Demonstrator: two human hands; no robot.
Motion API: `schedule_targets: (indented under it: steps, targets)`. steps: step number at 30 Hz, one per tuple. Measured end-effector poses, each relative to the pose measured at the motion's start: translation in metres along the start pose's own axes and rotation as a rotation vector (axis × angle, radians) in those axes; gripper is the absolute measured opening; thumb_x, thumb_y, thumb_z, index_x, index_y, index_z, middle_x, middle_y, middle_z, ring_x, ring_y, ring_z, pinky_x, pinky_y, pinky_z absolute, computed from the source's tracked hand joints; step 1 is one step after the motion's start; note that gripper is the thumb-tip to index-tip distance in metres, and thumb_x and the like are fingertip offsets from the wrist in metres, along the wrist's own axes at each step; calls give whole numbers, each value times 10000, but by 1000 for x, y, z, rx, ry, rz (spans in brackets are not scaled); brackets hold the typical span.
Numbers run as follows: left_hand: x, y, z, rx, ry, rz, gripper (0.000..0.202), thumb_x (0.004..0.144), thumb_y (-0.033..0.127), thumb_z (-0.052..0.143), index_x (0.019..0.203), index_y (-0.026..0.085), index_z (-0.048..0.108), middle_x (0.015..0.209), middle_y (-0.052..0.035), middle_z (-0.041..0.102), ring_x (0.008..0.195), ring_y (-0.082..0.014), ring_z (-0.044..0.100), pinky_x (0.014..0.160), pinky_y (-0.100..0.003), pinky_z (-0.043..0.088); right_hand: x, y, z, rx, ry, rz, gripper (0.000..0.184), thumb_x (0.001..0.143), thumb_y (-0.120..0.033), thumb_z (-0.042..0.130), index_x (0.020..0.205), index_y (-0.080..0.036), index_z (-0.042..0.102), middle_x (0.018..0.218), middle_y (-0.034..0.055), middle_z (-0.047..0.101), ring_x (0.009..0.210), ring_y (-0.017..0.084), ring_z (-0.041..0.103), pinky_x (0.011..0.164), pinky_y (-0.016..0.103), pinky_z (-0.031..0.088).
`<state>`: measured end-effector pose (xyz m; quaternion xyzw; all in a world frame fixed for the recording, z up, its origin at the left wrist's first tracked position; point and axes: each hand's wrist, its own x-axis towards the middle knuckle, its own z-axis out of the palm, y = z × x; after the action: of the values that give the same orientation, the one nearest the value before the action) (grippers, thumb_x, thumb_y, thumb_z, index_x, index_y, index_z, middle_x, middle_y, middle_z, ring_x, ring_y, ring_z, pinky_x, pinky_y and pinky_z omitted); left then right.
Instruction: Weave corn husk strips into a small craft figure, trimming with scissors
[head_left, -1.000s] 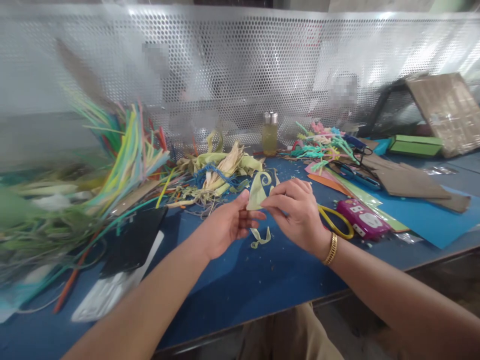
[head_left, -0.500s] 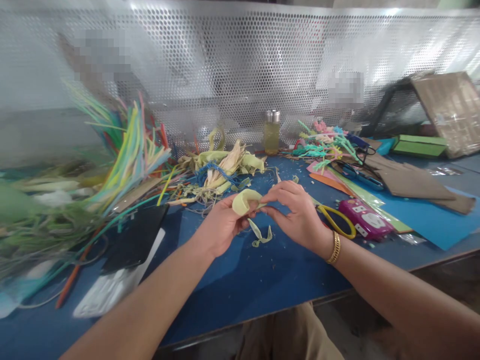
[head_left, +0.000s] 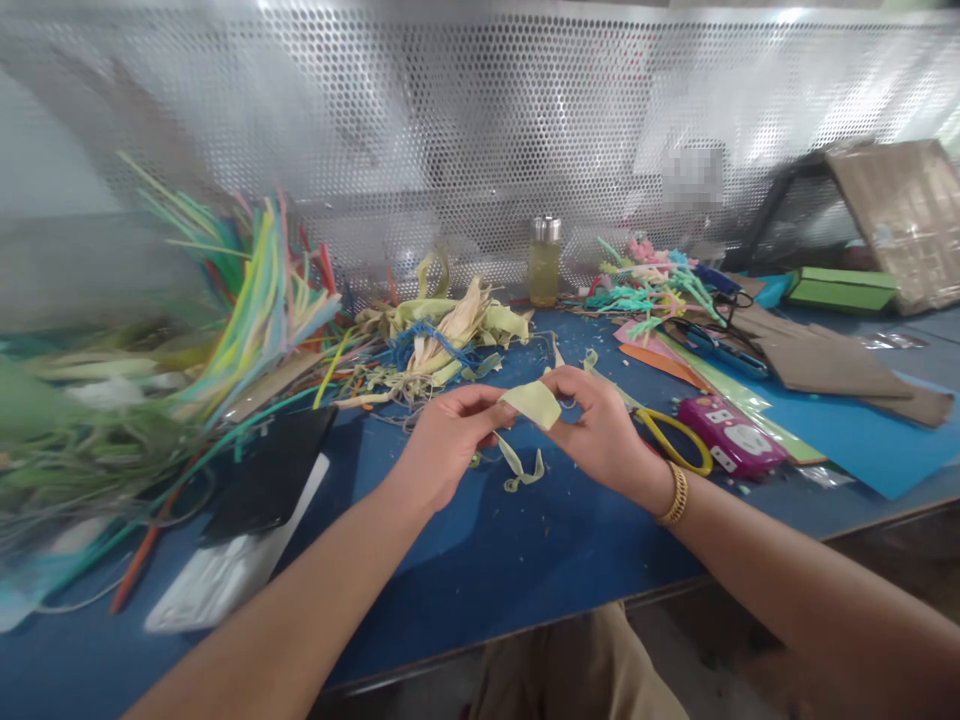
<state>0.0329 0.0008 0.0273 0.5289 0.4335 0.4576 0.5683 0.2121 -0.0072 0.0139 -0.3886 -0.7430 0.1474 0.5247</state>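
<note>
Pale green husk strip (head_left: 534,403), curled a moment ago, now pulled flat, left of yellow-handled scissors (head_left: 686,432). Left hand (head_left: 447,440) and right hand (head_left: 604,432) both pinch it. Shaping looks mid-way.

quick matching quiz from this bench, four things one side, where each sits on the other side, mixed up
Things:
1 pale green strip
2 glass bottle
3 pink device
4 green box

Places:
A far right, by the leaning cardboard
B pinched between left hand and right hand
C at the back, against the perforated screen
D on the blue table, right of the right hand

Pairs: 1-B, 2-C, 3-D, 4-A
</note>
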Motion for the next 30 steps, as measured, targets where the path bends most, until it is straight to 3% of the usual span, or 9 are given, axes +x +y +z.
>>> schedule_targets:
  steps: [3, 7, 12, 15, 21, 25, 30]
  targets:
    - [-1, 0, 1, 19, -5, 29, 225, 660, 376, 839, 789, 203, 774, 749, -40, 684, 674, -128, 546, 584, -240, 408, -1, 2, 2, 95, 11, 126, 88, 793, -204, 683, 755, -183, 606, 733, -3, 612, 680, 121, 533, 658, 259, 433]
    - [-1, 0, 1, 77, -5, 66, 191, 695, 370, 815, 774, 202, 773, 714, -27, 654, 629, -117, 506, 572, -247, 393, -1, 5, 4, 229, -10, 278, 240, 770, -358, 733, 717, -187, 572, 670, -18, 561, 635, 111, 471, 591, 249, 401]
    - [-2, 1, 1, 155, -11, 114, 216, 710, 373, 800, 819, 191, 757, 721, -22, 647, 622, -120, 506, 567, -254, 390, 0, 8, 6, 387, -26, 410, 302, 737, -420, 755, 745, -193, 555, 696, -14, 580, 638, 115, 494, 599, 259, 428]
    - [-2, 2, 1, 162, -18, 152, 222, 706, 355, 805, 839, 191, 737, 752, -18, 651, 640, -117, 516, 584, -248, 398, 0, 8, 8, 436, -34, 423, 293, 742, -423, 749, 794, -189, 580, 733, -3, 605, 667, 122, 520, 630, 269, 447]
    - [-2, 2, 2, 140, 14, 116, 228, 700, 348, 807, 708, 188, 645, 625, 23, 564, 566, -96, 459, 538, -236, 348, -1, 7, 9, 380, -71, 416, 285, 751, -412, 745, 782, -180, 584, 703, -19, 567, 633, 106, 462, 582, 253, 396]
    - [-3, 1, 3, 129, 19, 89, 234, 729, 360, 783, 712, 189, 623, 650, 14, 587, 577, -101, 484, 544, -237, 358, -2, 10, 9, 316, -67, 416, 263, 762, -395, 737, 774, -179, 588, 698, -19, 571, 631, 107, 458, 578, 255, 389]
    - [-3, 0, 2, 208, 15, 150, 226, 745, 382, 769, 738, 189, 650, 668, 1, 616, 599, -114, 511, 573, -245, 391, -2, 10, 10, 304, -51, 444, 288, 743, -413, 752, 755, -184, 578, 686, -18, 584, 617, 110, 475, 573, 260, 399]
